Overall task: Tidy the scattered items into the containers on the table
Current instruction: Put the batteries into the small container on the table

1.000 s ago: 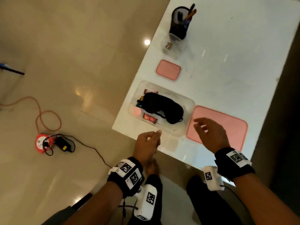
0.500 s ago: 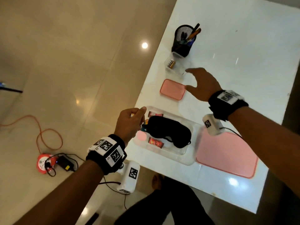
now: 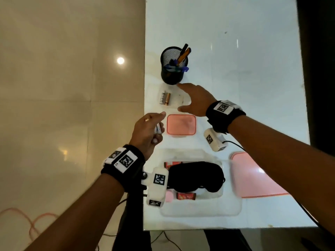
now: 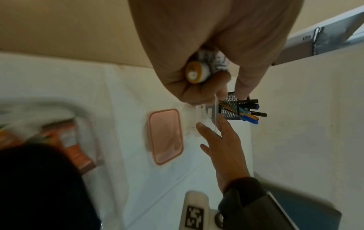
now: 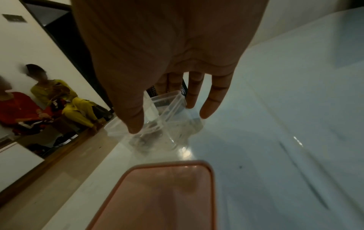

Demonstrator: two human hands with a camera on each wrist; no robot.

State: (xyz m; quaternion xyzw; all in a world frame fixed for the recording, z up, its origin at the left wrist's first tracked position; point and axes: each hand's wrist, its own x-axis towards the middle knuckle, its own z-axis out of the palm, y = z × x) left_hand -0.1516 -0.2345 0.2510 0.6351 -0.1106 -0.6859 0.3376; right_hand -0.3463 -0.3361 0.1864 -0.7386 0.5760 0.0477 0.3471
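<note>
Containers [image 3: 199, 205] sit on glossy white table [image 3: 244, 69]; beige tiled floor [image 3: 63, 87]

Mesh pen cup [image 3: 174, 69] at the bench's [image 3: 244, 87] far left, small tub [image 3: 167, 97] with batteries [image 3: 165, 98] just before it, small lid [image 3: 181, 124] nearer, large tub [image 3: 199, 205] with eye mask [image 3: 195, 176] nearest, large lid [image 3: 253, 178] to its right.

A white table [image 3: 253, 87] carries a mesh pen cup [image 3: 173, 69]; nearer than the cup sit a small clear box [image 3: 165, 96], a small pink lid [image 3: 181, 125], a large clear tub [image 3: 199, 207] and a large pink lid [image 3: 253, 178].
</note>
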